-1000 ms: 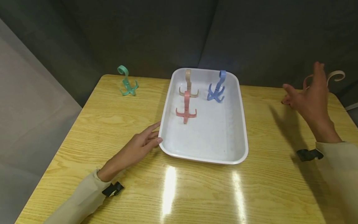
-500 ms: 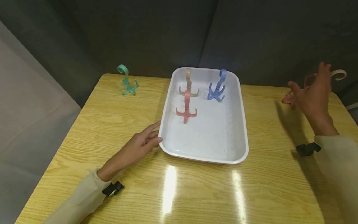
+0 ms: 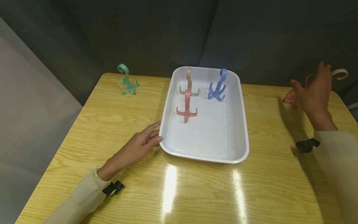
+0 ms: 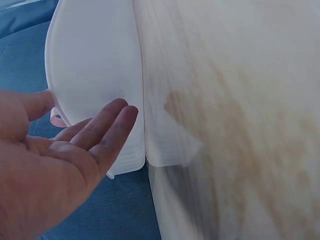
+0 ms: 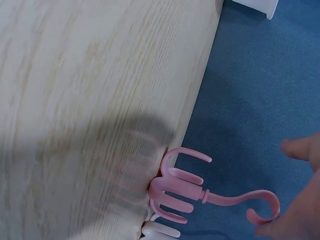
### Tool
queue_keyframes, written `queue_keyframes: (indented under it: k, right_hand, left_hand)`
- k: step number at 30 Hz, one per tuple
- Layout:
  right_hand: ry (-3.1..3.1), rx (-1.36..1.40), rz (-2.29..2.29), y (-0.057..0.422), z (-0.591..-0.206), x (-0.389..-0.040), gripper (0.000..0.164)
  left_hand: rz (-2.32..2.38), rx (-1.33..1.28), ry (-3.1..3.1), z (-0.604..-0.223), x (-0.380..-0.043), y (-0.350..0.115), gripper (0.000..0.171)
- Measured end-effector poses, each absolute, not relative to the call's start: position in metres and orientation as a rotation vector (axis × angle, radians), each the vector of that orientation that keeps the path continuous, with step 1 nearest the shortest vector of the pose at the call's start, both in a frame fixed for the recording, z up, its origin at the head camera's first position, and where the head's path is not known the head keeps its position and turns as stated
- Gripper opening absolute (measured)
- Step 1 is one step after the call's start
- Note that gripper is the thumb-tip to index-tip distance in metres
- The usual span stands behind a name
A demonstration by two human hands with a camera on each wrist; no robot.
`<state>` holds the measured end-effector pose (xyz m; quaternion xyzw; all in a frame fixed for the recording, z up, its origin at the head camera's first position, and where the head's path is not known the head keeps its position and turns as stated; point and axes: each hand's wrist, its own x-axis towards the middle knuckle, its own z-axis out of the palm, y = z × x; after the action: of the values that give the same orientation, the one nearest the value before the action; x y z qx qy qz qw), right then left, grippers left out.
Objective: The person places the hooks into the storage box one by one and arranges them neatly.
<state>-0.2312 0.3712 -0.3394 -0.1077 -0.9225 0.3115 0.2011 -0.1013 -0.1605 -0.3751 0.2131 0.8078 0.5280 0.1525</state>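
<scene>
My left hand (image 3: 137,146) touches the white tray (image 3: 207,137) at its near left corner. In the left wrist view its fingers lie nearly straight along the tray's outer wall, with the thumb at the rim. My right hand (image 3: 317,95) is at the far right of the table, thumb apart from the fingers. It partly hides a pink four-pronged hook (image 3: 289,99). In the right wrist view that pink hook (image 5: 175,187) stands with its curled end close by the fingers. A beige hook (image 3: 340,74) shows behind the hand.
Inside the tray stand a beige hook (image 3: 189,82), a pink hook (image 3: 186,107) and a blue hook (image 3: 217,91). A green hook (image 3: 128,85) stands at the far left of the wooden table (image 3: 112,118). Dark cloth (image 3: 156,37) hangs behind the table's far edge.
My right hand has shifted slightly to the right, uncovering more of the pink hook's base. The left hand and the tray have kept their places.
</scene>
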Motion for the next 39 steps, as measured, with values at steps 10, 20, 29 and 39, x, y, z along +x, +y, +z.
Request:
queue_keyframes:
  k: [10, 20, 29, 39]
  right_hand:
    - [-2.568, -0.356, 0.831, 0.376, -0.342, -0.237, 0.070]
    - [-2.487, -0.466, 0.797, 0.382, -0.354, -0.244, 0.056]
    - [-2.407, -0.512, 0.724, 0.388, -0.358, -0.253, 0.042]
    - [-2.396, -0.596, 0.678, 0.388, -0.358, -0.258, 0.037]
  left_hand:
    - [1.498, 0.605, 2.331, -0.374, -0.101, -0.161, 0.059]
    - [1.499, 0.607, 2.329, -0.375, -0.102, -0.161, 0.059]
    - [1.502, 0.605, 2.326, -0.376, -0.102, -0.161, 0.059]
    - [1.510, 0.622, 2.326, -0.378, -0.103, -0.161, 0.059]
